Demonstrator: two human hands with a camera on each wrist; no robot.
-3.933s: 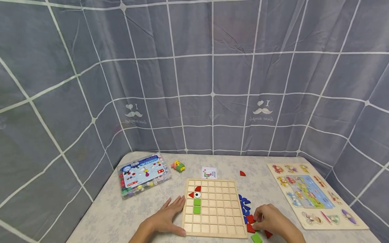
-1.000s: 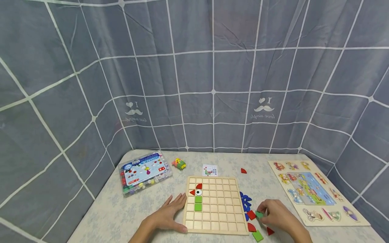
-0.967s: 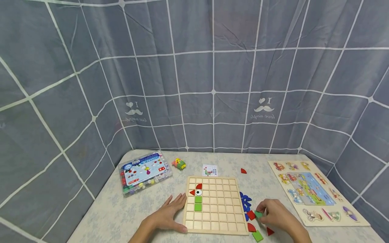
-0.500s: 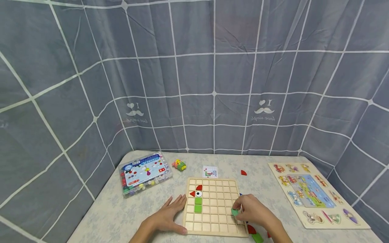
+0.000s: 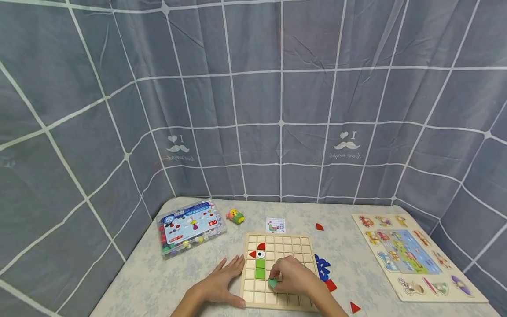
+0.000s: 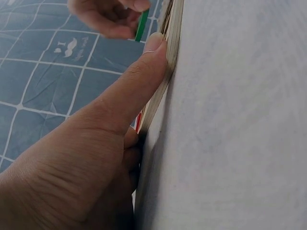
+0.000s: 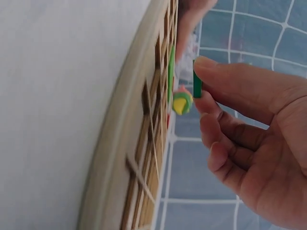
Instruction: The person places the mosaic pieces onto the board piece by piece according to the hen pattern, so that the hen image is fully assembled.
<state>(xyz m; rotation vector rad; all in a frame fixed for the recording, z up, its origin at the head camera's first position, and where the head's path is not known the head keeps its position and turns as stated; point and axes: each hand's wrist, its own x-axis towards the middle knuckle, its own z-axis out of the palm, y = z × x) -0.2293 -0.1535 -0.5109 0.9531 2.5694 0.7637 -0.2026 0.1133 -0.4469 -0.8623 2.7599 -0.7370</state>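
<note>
A wooden grid board (image 5: 286,246) lies on the table. Its left columns hold a red quarter-circle (image 5: 261,246), a red triangle (image 5: 252,254), a white eye tile (image 5: 260,254) and green squares (image 5: 259,269). Beside the left edge my left hand (image 5: 219,281) rests with spread fingers; its thumb (image 6: 153,45) touches the board's side. My right hand (image 5: 295,277) pinches a darker green tile (image 5: 272,282), seemingly curved on one side, between thumb and fingers. The right wrist view shows that tile (image 7: 197,79) edge-on, apart from the board. This hand covers several right-hand cells.
Blue pieces (image 5: 323,267), a red square (image 5: 330,285) and a red triangle (image 5: 354,307) lie right of the board. Behind it are a pattern card (image 5: 275,225), a red quarter-circle (image 5: 319,227), a small toy (image 5: 235,216) and a bead box (image 5: 192,226). A picture puzzle (image 5: 420,259) sits far right.
My right hand has picked up the darker green tile from the loose pieces at right and carried it left over the board. My left hand has stayed at the board's edge.
</note>
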